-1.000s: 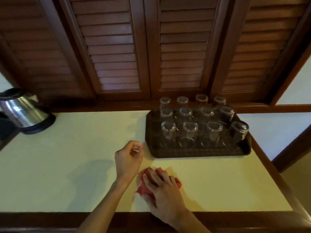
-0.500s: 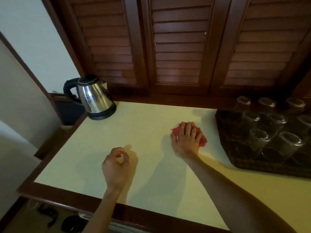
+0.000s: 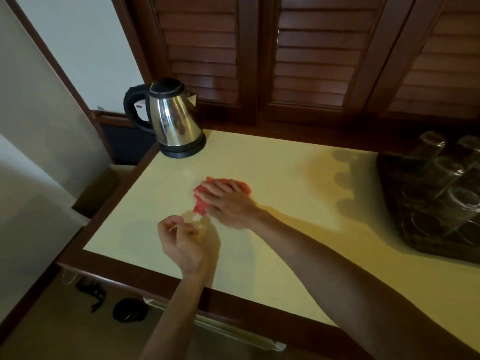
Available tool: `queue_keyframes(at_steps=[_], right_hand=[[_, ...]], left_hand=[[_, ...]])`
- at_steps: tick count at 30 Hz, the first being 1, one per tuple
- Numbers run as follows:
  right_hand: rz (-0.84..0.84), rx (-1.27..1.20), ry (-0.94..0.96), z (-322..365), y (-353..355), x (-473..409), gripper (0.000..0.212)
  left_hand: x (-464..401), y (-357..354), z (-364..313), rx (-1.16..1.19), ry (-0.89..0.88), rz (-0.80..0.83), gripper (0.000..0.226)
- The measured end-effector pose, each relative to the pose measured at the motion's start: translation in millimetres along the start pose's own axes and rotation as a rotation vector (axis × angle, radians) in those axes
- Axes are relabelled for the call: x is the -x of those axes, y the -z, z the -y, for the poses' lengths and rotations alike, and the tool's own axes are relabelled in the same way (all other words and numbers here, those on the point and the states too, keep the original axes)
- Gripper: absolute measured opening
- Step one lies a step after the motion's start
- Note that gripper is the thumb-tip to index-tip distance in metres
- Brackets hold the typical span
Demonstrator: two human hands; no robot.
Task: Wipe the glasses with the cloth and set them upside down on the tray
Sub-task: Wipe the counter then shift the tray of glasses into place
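Note:
My right hand [image 3: 228, 201] lies flat on the red cloth [image 3: 201, 205], pressing it onto the pale yellow countertop [image 3: 285, 183]. My left hand [image 3: 187, 242] hovers just in front of the cloth with its fingers curled and pinched on a tiny thin bit I cannot identify. At the far right the dark woven tray [image 3: 394, 193] holds several clear glasses [image 3: 441, 175] standing upside down; part of the tray is cut off by the frame edge.
A steel electric kettle [image 3: 171, 118] with a black handle stands at the counter's back left corner. Dark louvred wooden doors [image 3: 311, 61] rise behind the counter. The counter's wooden front edge [image 3: 130, 266] runs below my left hand, with floor and dark items beneath.
My right hand has slid the red cloth leftward across the counter, away from the tray. My view has swung left, so the tray sits at the right edge. My left hand stays curled near the cloth.

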State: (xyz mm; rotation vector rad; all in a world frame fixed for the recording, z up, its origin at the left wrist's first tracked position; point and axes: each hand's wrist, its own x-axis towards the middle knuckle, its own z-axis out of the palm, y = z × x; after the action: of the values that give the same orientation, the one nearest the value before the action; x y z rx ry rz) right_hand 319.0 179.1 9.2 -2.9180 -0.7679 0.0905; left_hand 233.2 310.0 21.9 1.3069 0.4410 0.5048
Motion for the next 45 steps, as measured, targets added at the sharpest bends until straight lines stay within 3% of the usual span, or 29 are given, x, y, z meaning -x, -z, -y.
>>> queue_keyframes(at_steps=[2, 4, 11, 15, 18, 20, 24, 27, 30, 34, 39, 45], right_hand=[[-0.071, -0.082, 0.080, 4.5, -11.2, 44.4, 0.053], [-0.167, -0.144, 0.048, -2.5, -22.0, 91.7, 0.050], [-0.432, -0.115, -0.462, -48.9, -9.2, 270.6, 0.038], [-0.475, -0.116, -0.547, -62.0, -2.0, 356.5, 0.030], [-0.593, -0.178, -0.680, -73.5, 5.9, 415.4, 0.028], [-0.761, -0.274, -0.809, -88.3, 21.3, 453.5, 0.025], [-1.148, -0.455, -1.040, -132.2, 72.6, 517.3, 0.039], [-1.357, -0.565, -1.279, -178.8, 106.9, 549.3, 0.032], [-1.294, -0.533, -1.545, -224.4, 125.5, 571.7, 0.018], [-1.035, -0.508, -1.667, -265.2, 119.1, 592.1, 0.034], [-0.739, -0.528, -1.649, -293.9, 95.2, 600.4, 0.039], [-0.721, -0.595, -1.577, -300.9, 78.1, 600.0, 0.028]], left_hand=[[2.1, -6.3, -3.3, -0.012, 0.006, -0.070, 0.016], [12.4, -20.3, -3.6, -0.078, -0.041, -0.031, 0.015], [127.8, -119.0, 6.6, -0.251, -0.259, 0.568, 0.010], [195.1, -164.9, 11.2, -0.387, -0.263, 0.771, 0.017], [230.7, -190.5, 14.6, -0.523, -0.245, 0.803, 0.009], [247.5, -205.6, 14.7, -0.638, -0.247, 0.807, 0.011], [261.8, -233.4, 13.8, -0.780, -0.279, 0.789, 0.023], [263.7, -251.4, 12.4, -0.860, -0.306, 0.813, 0.028], [266.2, -265.3, 10.4, -0.957, -0.314, 0.828, 0.040], [268.7, -274.2, 15.3, -1.064, -0.315, 0.850, 0.050], [272.4, -280.8, 22.6, -1.196, -0.293, 0.831, 0.051], [268.7, -279.8, 39.9, -1.178, -0.375, 0.864, 0.038]])
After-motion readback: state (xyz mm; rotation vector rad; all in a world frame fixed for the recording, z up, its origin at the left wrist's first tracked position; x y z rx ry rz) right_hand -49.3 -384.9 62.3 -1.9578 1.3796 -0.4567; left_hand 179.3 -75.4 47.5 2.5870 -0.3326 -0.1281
